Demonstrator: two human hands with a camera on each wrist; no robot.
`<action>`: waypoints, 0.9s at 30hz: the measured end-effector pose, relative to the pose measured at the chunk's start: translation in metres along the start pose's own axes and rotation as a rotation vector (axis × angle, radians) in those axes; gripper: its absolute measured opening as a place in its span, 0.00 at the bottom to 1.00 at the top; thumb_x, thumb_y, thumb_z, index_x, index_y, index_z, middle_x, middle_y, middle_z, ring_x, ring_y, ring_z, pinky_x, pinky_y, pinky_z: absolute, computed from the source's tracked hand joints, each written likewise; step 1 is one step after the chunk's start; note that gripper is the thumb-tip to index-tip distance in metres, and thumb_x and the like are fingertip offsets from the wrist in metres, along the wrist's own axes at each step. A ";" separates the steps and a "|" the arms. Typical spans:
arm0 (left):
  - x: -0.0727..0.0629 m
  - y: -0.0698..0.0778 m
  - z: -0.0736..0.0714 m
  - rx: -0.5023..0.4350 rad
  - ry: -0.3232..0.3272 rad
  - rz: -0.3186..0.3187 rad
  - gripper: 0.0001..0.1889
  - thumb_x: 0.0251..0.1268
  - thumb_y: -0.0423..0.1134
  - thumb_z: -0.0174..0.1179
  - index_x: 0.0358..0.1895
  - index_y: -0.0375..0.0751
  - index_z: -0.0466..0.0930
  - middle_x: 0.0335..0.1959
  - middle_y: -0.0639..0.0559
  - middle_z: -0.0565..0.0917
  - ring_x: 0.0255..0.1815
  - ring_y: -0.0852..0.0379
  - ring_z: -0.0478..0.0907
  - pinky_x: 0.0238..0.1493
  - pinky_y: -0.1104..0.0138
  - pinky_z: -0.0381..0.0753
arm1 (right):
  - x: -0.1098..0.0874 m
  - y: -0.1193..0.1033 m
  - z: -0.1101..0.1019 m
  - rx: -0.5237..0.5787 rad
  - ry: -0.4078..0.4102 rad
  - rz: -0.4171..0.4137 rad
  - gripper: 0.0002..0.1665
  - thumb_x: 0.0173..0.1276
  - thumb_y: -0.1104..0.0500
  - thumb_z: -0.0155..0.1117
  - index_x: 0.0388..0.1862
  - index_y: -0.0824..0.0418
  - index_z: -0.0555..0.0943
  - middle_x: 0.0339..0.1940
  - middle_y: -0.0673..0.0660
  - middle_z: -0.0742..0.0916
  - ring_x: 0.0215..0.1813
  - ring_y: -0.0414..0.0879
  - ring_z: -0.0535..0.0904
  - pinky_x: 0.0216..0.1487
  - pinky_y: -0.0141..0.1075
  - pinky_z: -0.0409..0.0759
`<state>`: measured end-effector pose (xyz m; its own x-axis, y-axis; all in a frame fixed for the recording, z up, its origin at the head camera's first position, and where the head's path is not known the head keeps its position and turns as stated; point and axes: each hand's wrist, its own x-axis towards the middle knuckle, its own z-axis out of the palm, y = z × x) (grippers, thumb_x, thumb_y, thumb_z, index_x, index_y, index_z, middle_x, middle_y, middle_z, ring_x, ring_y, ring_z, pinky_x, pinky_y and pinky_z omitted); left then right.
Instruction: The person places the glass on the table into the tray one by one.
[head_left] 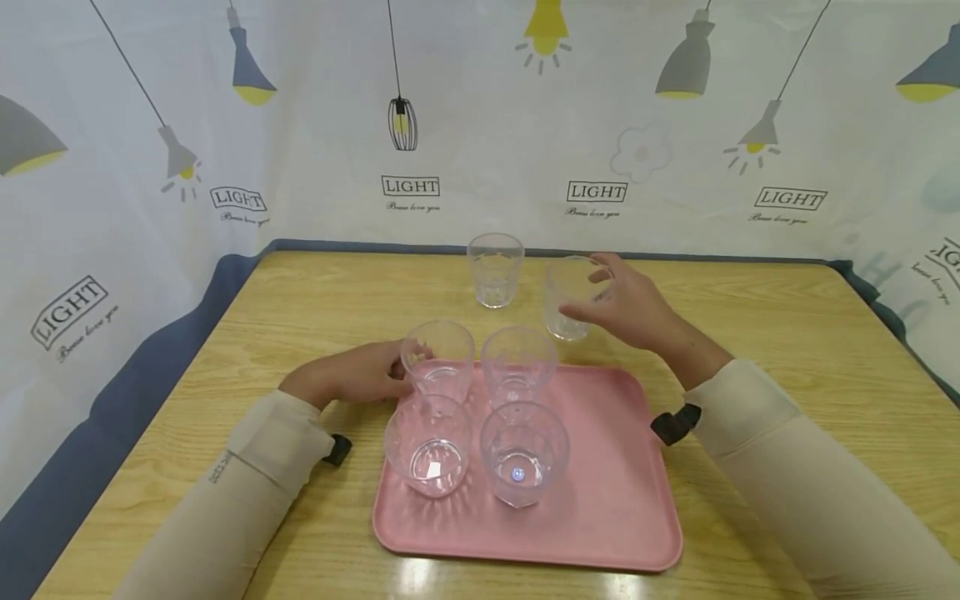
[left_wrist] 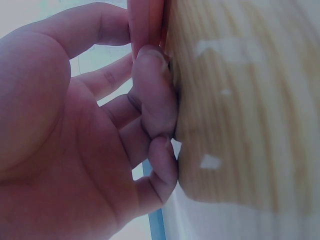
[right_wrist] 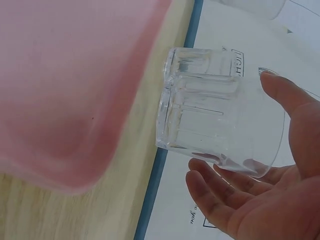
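Note:
A pink tray (head_left: 607,500) lies on the table with several clear plastic cups standing on its left part, among them a front-left cup (head_left: 429,467) and a front-right cup (head_left: 525,462). My left hand (head_left: 367,372) pinches the tray's left rim near its far corner; in the left wrist view the thumb touches the rim (left_wrist: 145,25) and the curled fingers lie low against the tabletop. Beyond the tray, my right hand (head_left: 633,304) holds another clear cup (right_wrist: 210,120) upright, thumb on one side and fingers on the other. Its palm stays apart from the cup.
One more clear cup (head_left: 496,271) stands near the table's back edge, left of my right hand. The wooden table (head_left: 787,350) extends on both sides of the tray. A white curtain (head_left: 480,83) printed with lamps hangs behind it.

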<state>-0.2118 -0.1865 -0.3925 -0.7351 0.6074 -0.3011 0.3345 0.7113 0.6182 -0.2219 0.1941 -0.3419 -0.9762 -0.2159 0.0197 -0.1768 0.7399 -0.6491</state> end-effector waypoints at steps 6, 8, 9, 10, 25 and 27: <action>0.001 0.000 0.000 0.007 -0.005 0.000 0.22 0.72 0.45 0.58 0.66 0.49 0.69 0.50 0.48 0.79 0.48 0.53 0.72 0.52 0.59 0.72 | -0.016 0.001 -0.003 0.031 -0.003 -0.020 0.60 0.60 0.36 0.72 0.80 0.61 0.52 0.71 0.65 0.74 0.60 0.59 0.80 0.55 0.53 0.80; 0.001 0.000 0.001 0.006 -0.006 -0.003 0.23 0.72 0.44 0.58 0.67 0.49 0.69 0.50 0.48 0.79 0.48 0.53 0.72 0.52 0.59 0.72 | -0.022 0.000 -0.004 0.038 0.000 -0.021 0.59 0.60 0.37 0.72 0.80 0.59 0.54 0.70 0.64 0.75 0.60 0.59 0.80 0.55 0.53 0.80; 0.001 0.000 0.001 0.006 -0.006 -0.006 0.23 0.72 0.44 0.58 0.67 0.49 0.69 0.50 0.48 0.79 0.48 0.53 0.72 0.52 0.59 0.72 | -0.025 0.000 -0.004 0.039 0.003 -0.024 0.58 0.60 0.37 0.72 0.79 0.59 0.55 0.70 0.63 0.75 0.60 0.59 0.80 0.54 0.52 0.80; 0.001 0.000 0.001 0.006 -0.007 -0.009 0.23 0.72 0.44 0.58 0.67 0.49 0.69 0.50 0.48 0.79 0.48 0.53 0.72 0.52 0.59 0.72 | -0.028 0.000 -0.005 0.040 0.005 -0.026 0.57 0.60 0.38 0.73 0.79 0.58 0.56 0.69 0.63 0.75 0.59 0.58 0.80 0.54 0.52 0.80; 0.001 0.001 0.001 -0.003 0.004 -0.009 0.25 0.71 0.45 0.59 0.68 0.47 0.69 0.52 0.48 0.79 0.49 0.53 0.72 0.54 0.59 0.72 | -0.058 -0.001 -0.003 -0.008 -0.029 -0.066 0.57 0.59 0.40 0.74 0.79 0.58 0.56 0.67 0.63 0.77 0.55 0.57 0.82 0.55 0.53 0.80; 0.001 0.001 0.001 -0.006 0.004 -0.013 0.25 0.71 0.45 0.59 0.68 0.48 0.69 0.53 0.49 0.79 0.50 0.53 0.72 0.55 0.59 0.72 | -0.060 -0.002 -0.002 -0.011 -0.034 -0.066 0.57 0.59 0.40 0.75 0.79 0.58 0.57 0.66 0.63 0.77 0.55 0.57 0.82 0.54 0.52 0.80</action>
<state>-0.2116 -0.1848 -0.3931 -0.7415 0.5971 -0.3061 0.3218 0.7167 0.6186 -0.1637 0.2074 -0.3403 -0.9577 -0.2854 0.0362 -0.2418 0.7303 -0.6390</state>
